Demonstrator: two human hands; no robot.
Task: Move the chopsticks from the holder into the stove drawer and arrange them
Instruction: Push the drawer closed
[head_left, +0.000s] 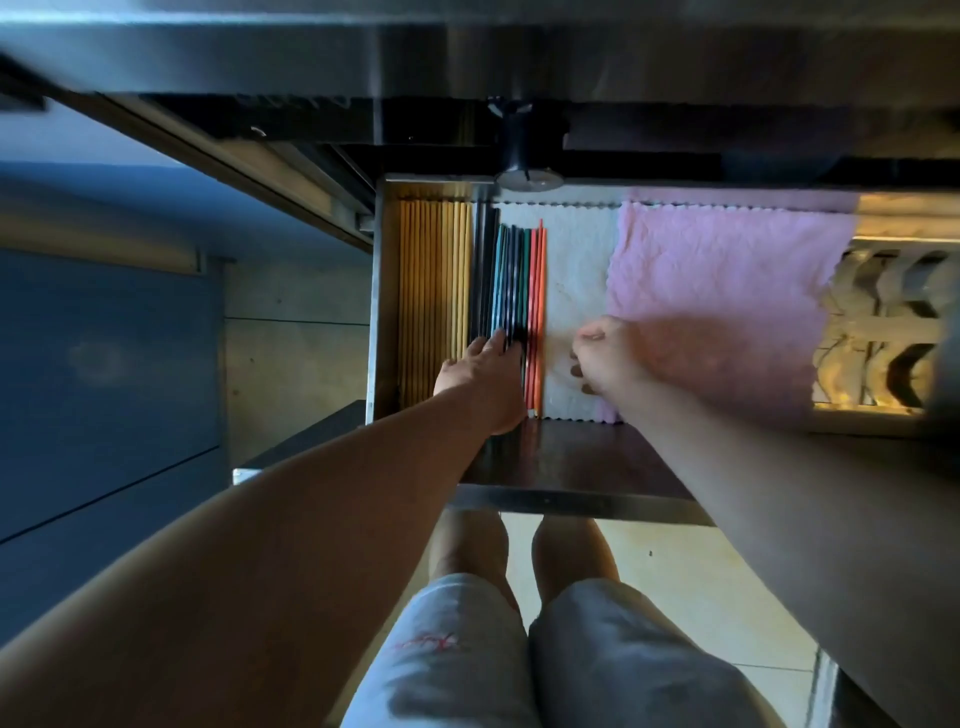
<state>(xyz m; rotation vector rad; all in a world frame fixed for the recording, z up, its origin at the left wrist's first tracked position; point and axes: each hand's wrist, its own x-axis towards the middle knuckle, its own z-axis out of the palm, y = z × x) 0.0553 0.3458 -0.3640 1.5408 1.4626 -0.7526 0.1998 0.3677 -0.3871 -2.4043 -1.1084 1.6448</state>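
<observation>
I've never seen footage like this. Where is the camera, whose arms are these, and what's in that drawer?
There is no machine here. A person wears a wide-angle camera on the head, so this single picture looks down past their own arms and knees. They stand at an open metal drawer. At its left side wooden chopsticks lie in a row, with dark and coloured chopsticks beside them. A white cloth and a pink cloth cover the rest. The left hand rests with straight fingers on the coloured chopsticks, probably lining them up. The right hand is over the white cloth with its fingers curled. It is blurred, and I see nothing in it. The shiny items at far right are too blurred to name.
</observation>
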